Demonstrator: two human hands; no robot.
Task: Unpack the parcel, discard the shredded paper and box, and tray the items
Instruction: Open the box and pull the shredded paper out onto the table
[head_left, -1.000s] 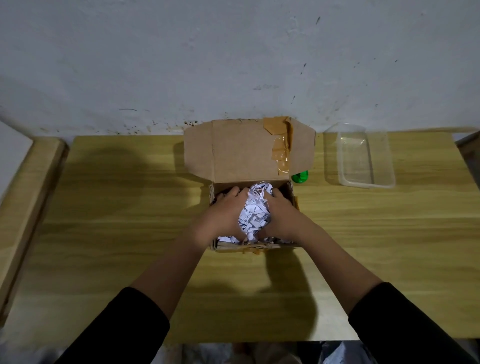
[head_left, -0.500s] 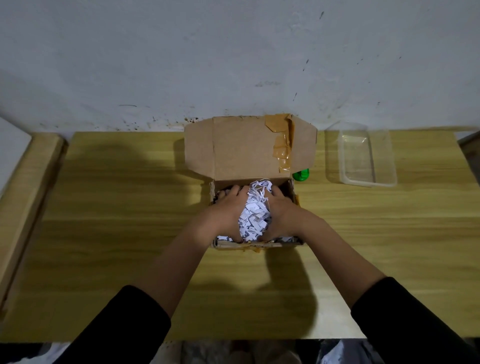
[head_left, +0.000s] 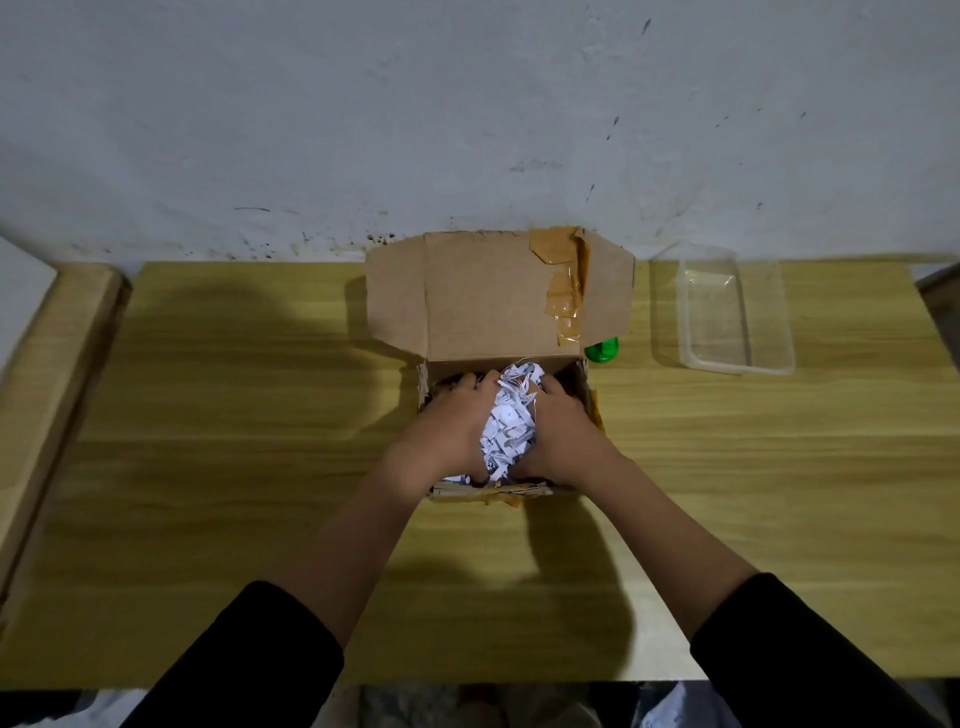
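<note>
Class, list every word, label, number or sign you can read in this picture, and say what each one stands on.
No text here can be read.
Shredded paper in the cardboard box: dark flecks of print, too small and blurred to read.
Cardboard box and its brown tape: no print visible.
Clear tray and green cap: no label visible.

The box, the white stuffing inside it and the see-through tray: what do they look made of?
The box looks like matte brown cardboard, patched with glossy tan tape. The stuffing is shredded paper, white strips with dark print. The tray is probably thin clear plastic: the table shows through it.
</note>
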